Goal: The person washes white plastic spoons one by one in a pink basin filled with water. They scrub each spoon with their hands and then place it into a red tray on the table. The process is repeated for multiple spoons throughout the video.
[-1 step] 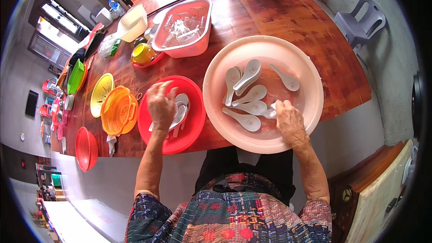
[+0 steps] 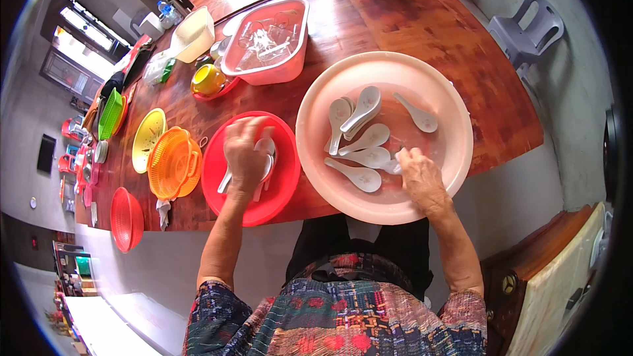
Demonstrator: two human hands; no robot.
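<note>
My left hand [image 2: 244, 155] is over the red basin [image 2: 282, 188], its fingers smeared by motion. Beneath and beside it lie several white soup spoons [image 2: 267, 146], partly hidden by the hand. Whether it holds one of them cannot be made out. In the large pale pink basin [image 2: 316, 191], my right hand [image 2: 422, 175] is closed on a crumpled white cloth [image 2: 393, 166], close to the bowl end of a spoon [image 2: 372, 157]. More white spoons lie there: a stacked group [image 2: 362, 109] at the upper left, a single spoon [image 2: 421, 118] at the upper right.
Left of the red basin stand an orange colander [image 2: 173, 165], a yellow strainer [image 2: 148, 138] and a red basket [image 2: 126, 219] by the table edge. Behind are a pink tub [image 2: 273, 69] of clear utensils and a yellow bowl [image 2: 208, 80]. A grey chair [image 2: 527, 29] stands at the right.
My left hand has shifted slightly right and is more blurred over the red basin. My right hand and its cloth have moved slightly left. The spoons in the pink basin lie the same.
</note>
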